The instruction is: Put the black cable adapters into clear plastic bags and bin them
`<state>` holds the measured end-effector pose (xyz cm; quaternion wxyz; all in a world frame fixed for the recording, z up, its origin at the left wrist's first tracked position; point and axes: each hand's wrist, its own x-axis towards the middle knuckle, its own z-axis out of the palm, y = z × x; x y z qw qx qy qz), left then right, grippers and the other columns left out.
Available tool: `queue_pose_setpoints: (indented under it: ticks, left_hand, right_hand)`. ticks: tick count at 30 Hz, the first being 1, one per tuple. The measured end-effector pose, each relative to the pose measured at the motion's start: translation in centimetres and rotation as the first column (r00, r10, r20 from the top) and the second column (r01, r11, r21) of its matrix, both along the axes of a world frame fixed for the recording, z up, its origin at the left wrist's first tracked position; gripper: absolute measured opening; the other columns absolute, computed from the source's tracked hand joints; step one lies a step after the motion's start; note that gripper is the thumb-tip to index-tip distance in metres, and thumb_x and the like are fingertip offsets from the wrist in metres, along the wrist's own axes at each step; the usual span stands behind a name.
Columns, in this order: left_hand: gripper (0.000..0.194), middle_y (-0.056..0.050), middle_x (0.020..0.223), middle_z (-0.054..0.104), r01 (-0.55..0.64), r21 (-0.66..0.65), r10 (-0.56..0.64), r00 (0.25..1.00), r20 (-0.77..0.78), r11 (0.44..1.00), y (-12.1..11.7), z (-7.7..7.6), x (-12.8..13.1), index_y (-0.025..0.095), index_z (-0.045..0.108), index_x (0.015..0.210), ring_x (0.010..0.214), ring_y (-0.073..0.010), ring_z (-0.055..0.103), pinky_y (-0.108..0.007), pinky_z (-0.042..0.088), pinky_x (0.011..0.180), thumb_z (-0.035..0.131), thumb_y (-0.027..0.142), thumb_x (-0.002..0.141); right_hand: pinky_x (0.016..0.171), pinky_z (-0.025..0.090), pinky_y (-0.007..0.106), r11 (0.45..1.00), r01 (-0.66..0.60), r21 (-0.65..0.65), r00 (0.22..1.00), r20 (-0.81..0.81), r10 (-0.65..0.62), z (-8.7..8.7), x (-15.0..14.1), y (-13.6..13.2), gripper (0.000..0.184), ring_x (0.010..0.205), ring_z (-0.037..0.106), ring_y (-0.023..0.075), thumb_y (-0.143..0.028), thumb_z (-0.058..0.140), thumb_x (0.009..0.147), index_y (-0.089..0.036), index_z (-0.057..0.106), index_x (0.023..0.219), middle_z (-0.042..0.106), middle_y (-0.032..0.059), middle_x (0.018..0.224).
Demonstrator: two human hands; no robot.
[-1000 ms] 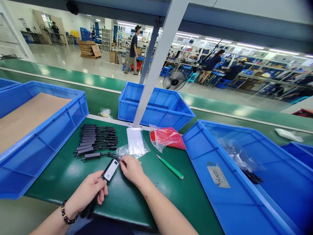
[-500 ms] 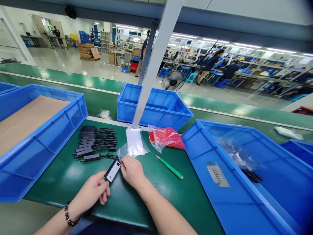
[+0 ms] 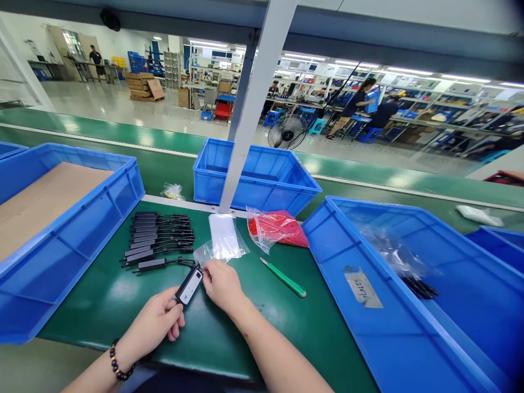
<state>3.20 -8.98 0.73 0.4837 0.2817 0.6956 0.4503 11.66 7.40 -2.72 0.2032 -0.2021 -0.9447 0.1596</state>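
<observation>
My left hand [image 3: 158, 316] is closed on the lower end of a small black electronic device [image 3: 190, 286] with a whitish label face, tilted up to the right. At the device's upper end, my right hand [image 3: 223, 283] has its fingers pinched together. What they grip there is hidden, though a thin black cable shows beside them. Just left of the hands lies a row of black cabled modules [image 3: 143, 240], side by side. Clear plastic bags with white sheets [image 3: 224, 237] lie beyond my right fingers. A green craft knife [image 3: 284, 277] rests to the right.
Blue crates stand left [image 3: 82, 218], behind [image 3: 257, 188] and right [image 3: 409, 327]; the right one holds bagged black parts [image 3: 417, 286]. A clear bag of red parts [image 3: 278, 228] lies by a slanting white post [image 3: 256, 109]. A small bag [image 3: 172, 191] sits behind the modules.
Both hands hold almost the same pose on the device. The view has shifted slightly. In the background, the person beside the post is no longer visible.
</observation>
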Motion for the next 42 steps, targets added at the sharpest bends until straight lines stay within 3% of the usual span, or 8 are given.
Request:
queue_pose_setpoints:
  ticks: [7, 14, 18, 25, 28, 31, 36, 42]
  left_hand:
    - [0.046, -0.001, 0.059, 0.057, -0.011, -0.006, 0.011, 0.999, 0.046, 1.000, 0.5, -0.1, -0.4, 0.013, 0.037, 0.123, 0.043, -0.0121, 0.051, -0.023, 0.045, 0.042, 0.042, 0.028, 0.080]
    - [0.074, -0.003, 0.072, 0.061, -0.238, 0.096, 0.215, 0.955, 0.202, 0.966, 2.7, -0.1, 0.1, 0.023, 0.004, 0.136, 0.047, -0.0127, 0.053, -0.024, 0.045, 0.041, 0.050, 0.028, 0.078]
    - [0.074, -0.005, 0.075, 0.060, -0.280, 0.162, 0.203, 0.903, 0.378, 0.946, 3.6, 0.0, 0.3, 0.023, 0.008, 0.136, 0.050, -0.0120, 0.053, -0.022, 0.043, 0.042, 0.053, 0.026, 0.077]
    - [0.047, -0.001, 0.070, 0.057, -0.302, 0.277, 0.151, 0.876, 0.459, 0.912, 4.6, 0.0, 0.2, 0.018, 0.039, 0.120, 0.051, -0.0100, 0.051, -0.019, 0.041, 0.042, 0.056, 0.027, 0.077]
    - [0.034, -0.002, 0.074, 0.059, -0.341, 0.301, 0.176, 0.868, 0.463, 0.890, 4.8, -0.1, 0.0, 0.017, 0.045, 0.106, 0.051, -0.0094, 0.051, -0.019, 0.040, 0.044, 0.056, 0.030, 0.077]
    - [0.032, -0.002, 0.074, 0.061, -0.329, 0.300, 0.174, 0.879, 0.444, 0.895, 4.8, -0.2, -0.1, 0.018, 0.042, 0.104, 0.047, -0.0088, 0.050, -0.019, 0.039, 0.043, 0.055, 0.031, 0.078]
    - [0.035, -0.002, 0.072, 0.062, -0.286, 0.309, 0.130, 0.888, 0.442, 0.907, 4.7, -0.5, -0.1, 0.018, 0.038, 0.106, 0.045, -0.0091, 0.050, -0.019, 0.038, 0.042, 0.054, 0.032, 0.078]
    - [0.032, -0.004, 0.072, 0.062, -0.282, 0.296, 0.114, 0.871, 0.478, 0.912, 4.6, -1.1, -0.6, 0.015, 0.045, 0.102, 0.044, -0.0088, 0.049, -0.019, 0.036, 0.041, 0.056, 0.031, 0.077]
  right_hand:
    - [0.059, 0.032, 0.024, 0.999, -0.006, 0.044, 0.997, -0.073, 0.009, 0.2, 0.2, 0.1, 0.013, 0.064, 0.047, 0.0131, -0.016, 0.042, 0.081, -0.018, 0.053, 0.075, 0.053, 0.0023, 0.071]
    - [0.060, 0.030, 0.025, 0.973, -0.155, 0.172, 0.980, -0.098, 0.174, 1.1, 0.6, -0.4, 0.017, 0.065, 0.043, 0.0137, -0.015, 0.039, 0.082, -0.017, 0.053, 0.072, 0.050, 0.0032, 0.070]
    - [0.062, 0.031, 0.025, 0.964, -0.207, 0.167, 0.965, -0.129, 0.229, 1.5, 1.0, -0.3, 0.019, 0.068, 0.044, 0.0137, -0.017, 0.039, 0.083, -0.017, 0.054, 0.072, 0.051, 0.0038, 0.073]
    - [0.062, 0.034, 0.024, 0.942, -0.337, 0.014, 0.910, -0.253, 0.329, 3.1, 2.0, 0.0, 0.015, 0.069, 0.046, 0.0123, -0.018, 0.044, 0.081, -0.018, 0.056, 0.074, 0.053, 0.0030, 0.074]
    - [0.060, 0.036, 0.023, 0.937, -0.240, -0.254, 0.921, -0.366, 0.137, 3.0, 2.0, 0.4, 0.011, 0.064, 0.046, 0.0110, -0.024, 0.047, 0.080, -0.018, 0.055, 0.075, 0.052, 0.0011, 0.070]
    - [0.050, 0.034, 0.021, 0.775, -0.068, -0.629, 0.937, -0.307, -0.167, 2.1, 1.4, 1.2, 0.023, 0.052, 0.041, 0.0088, -0.038, 0.048, 0.080, -0.017, 0.051, 0.071, 0.047, -0.0025, 0.058]
    - [0.040, 0.029, 0.019, 0.347, -0.179, -0.921, 0.979, -0.203, -0.035, 0.7, 0.4, 1.6, 0.036, 0.038, 0.036, 0.0061, -0.049, 0.050, 0.076, -0.016, 0.050, 0.062, 0.043, -0.0051, 0.044]
    - [0.044, 0.032, 0.019, 0.218, -0.251, -0.943, 0.968, -0.250, 0.032, 1.0, 0.7, 1.7, 0.026, 0.043, 0.040, 0.0064, -0.036, 0.063, 0.065, -0.015, 0.051, 0.056, 0.047, -0.0044, 0.047]
